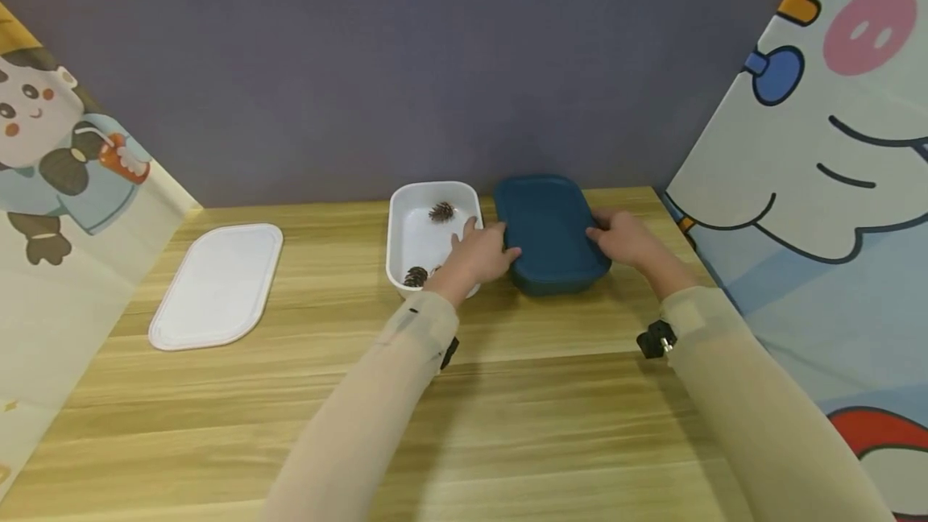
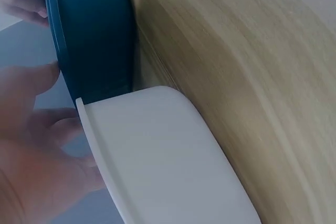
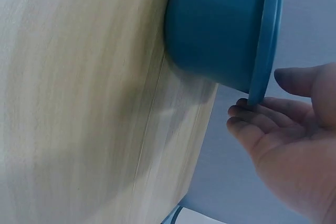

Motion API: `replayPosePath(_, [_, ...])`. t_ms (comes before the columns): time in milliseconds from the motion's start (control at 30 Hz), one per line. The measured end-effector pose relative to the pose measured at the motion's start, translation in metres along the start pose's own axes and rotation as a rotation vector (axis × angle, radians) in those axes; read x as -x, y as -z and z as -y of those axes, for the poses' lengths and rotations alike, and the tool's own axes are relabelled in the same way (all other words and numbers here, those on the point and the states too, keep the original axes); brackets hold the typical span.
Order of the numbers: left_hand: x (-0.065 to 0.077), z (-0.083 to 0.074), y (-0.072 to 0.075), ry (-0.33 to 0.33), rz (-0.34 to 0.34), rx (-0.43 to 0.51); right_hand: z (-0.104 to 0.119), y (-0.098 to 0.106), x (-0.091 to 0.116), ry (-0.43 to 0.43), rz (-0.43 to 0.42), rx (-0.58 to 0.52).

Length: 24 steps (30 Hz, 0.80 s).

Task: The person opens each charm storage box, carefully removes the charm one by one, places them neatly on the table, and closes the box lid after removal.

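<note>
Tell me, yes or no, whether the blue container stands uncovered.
No, a blue lid covers the top of the blue container.

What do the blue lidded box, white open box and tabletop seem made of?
Blue lidded box: probably matte plastic; smooth, evenly coloured, rounded edges. White open box: likely satin plastic, smooth with rounded corners, though enamelled metal is possible. Tabletop: wood or printed laminate, low sheen; grain streaks don't settle which.

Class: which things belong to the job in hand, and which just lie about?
Likely job:
blue rectangular lidded box, between left hand and right hand
open white rectangular tub, brown pine cones inside

Likely lying about, or backdrop:
flat white rounded panel
cartoon-printed walls
</note>
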<state>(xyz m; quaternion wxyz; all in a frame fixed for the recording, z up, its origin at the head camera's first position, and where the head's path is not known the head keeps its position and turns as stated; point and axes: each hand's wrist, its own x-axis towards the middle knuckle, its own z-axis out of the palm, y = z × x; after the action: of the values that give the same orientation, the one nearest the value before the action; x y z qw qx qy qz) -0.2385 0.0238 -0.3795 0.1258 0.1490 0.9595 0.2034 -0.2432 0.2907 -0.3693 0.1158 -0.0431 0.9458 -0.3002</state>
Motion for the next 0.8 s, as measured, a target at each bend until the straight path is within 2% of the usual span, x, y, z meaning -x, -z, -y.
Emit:
replayPosePath(133, [0.001,0.0,0.0,0.008,0.029,0.061,0.002,-0.002,0.0,-0.007,-0.009,0.014])
replayPosePath(333, [0.003,0.0,0.005,0.017,0.031,0.193,0.008,-0.001,-0.002,-0.044,-0.007,0.042])
replayPosePath(567, [0.0,0.001,0.011,-0.025,-0.021,0.194,0.013,0.004,-0.002,-0.078,0.007,0.026])
replayPosePath(733, [-0.002,0.002,0.016,-0.068,-0.055,0.25,0.017,0.011,-0.001,-0.065,-0.023,0.031])
replayPosePath(800, [-0.003,0.003,0.018,-0.073,-0.047,0.279,0.019,0.013,0.0,-0.067,-0.027,0.036])
